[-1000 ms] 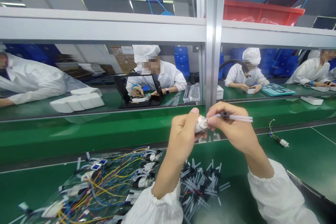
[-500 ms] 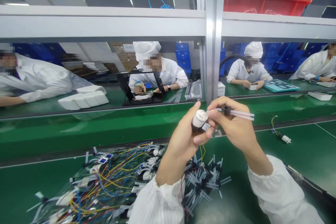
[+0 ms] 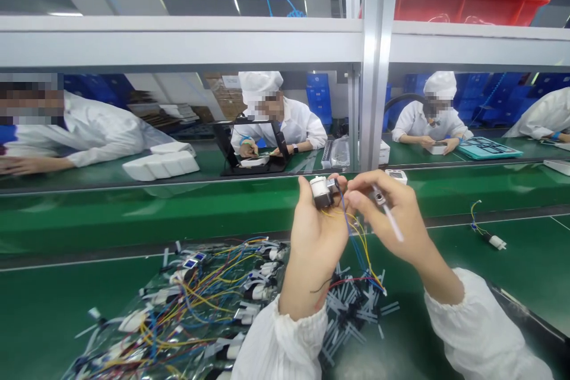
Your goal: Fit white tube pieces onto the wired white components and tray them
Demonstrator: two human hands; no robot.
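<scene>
In my left hand (image 3: 314, 243) I hold a small motor with a white cap and black body (image 3: 321, 191), gripped between thumb and fingers. A small silvery part sits at its side, and blue, yellow and red wires (image 3: 366, 243) hang from it to a white plug. My right hand (image 3: 396, 211), close beside it, pinches a black connector with clear tubing (image 3: 392, 221); part of that piece is hidden by the fingers. Below my hands lies a pile of similar tubing pieces (image 3: 351, 309). To its left, several wired motors (image 3: 260, 291) lie tangled on clear plastic.
A single wired motor (image 3: 496, 241) rests on the green bench at the right. A metal post (image 3: 376, 101) and a white shelf beam (image 3: 178, 47) stand ahead. Co-workers in white sit across the line, one behind a black frame (image 3: 227, 148). A red bin (image 3: 467, 6) is above.
The motor has been turned in my left hand, its wires now hanging in front. The tubing in my right hand has swung from level to pointing downward. The view has shifted slightly left.
</scene>
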